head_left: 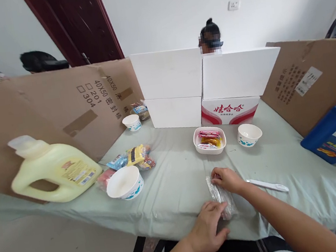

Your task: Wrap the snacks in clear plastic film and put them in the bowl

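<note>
A crinkled clear plastic bag lies at the table's near edge, its contents hard to make out. My right hand has its fingertips closed on the far end of it. Over the near end, my left hand holds the bag with its fingers, the thumb on the side nearer me. To the right of the hands rests a white utility knife. Beyond them stands a pale square dish with several small wrapped snacks, beside a white paper bowl with a blue pattern.
On the left are a yellow detergent jug, a paper bowl and snack packets. Further back is another bowl. A blue bottle leans right. White boxes and cardboard panels wall the table; people are behind.
</note>
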A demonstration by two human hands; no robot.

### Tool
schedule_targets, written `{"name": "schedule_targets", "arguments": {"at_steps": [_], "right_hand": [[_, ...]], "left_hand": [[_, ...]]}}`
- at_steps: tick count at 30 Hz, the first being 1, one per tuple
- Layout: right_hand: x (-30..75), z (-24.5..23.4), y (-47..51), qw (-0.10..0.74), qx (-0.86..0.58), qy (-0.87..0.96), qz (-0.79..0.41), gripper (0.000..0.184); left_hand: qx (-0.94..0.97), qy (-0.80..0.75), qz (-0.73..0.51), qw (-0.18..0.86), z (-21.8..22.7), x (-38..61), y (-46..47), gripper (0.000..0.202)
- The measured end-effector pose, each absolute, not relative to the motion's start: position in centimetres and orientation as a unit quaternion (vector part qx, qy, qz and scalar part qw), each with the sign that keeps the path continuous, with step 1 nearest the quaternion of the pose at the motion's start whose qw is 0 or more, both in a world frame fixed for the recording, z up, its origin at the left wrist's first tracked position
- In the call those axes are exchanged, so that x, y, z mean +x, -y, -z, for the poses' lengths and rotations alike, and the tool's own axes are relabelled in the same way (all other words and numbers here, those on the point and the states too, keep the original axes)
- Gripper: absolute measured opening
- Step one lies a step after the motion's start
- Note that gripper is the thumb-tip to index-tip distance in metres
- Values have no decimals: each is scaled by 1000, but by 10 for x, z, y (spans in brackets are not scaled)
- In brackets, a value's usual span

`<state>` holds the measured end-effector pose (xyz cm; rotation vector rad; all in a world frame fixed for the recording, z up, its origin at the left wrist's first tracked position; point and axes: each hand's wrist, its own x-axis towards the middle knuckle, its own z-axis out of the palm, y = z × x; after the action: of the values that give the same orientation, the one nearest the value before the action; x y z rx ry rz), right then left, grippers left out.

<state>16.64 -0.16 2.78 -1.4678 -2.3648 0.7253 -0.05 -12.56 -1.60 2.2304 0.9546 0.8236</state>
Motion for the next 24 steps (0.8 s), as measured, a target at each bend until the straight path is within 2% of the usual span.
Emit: {"name": "schedule_targets", "arguments": {"at_steps": [2,4,14,19,24], "right_hand": [[164,-22,8,146,-514,817,-217,11],[164,-20,14,159,-509,824,-192,15],[156,-8,10,129,-512,842,-111,20],[153,-4,12,120,-525,838,-83,23],[151,-6,12,111,-536,834,-70,22]], "left_hand": [[837,-355,-296,292,13,0,125,45],[841,-350,-294,290,12,0,124,37],[855,-314,-328,249,14,-5,127,36],[856,-349,-321,204,16,-13,145,40],[803,-427,-395,126,13,-17,153,45]]}}
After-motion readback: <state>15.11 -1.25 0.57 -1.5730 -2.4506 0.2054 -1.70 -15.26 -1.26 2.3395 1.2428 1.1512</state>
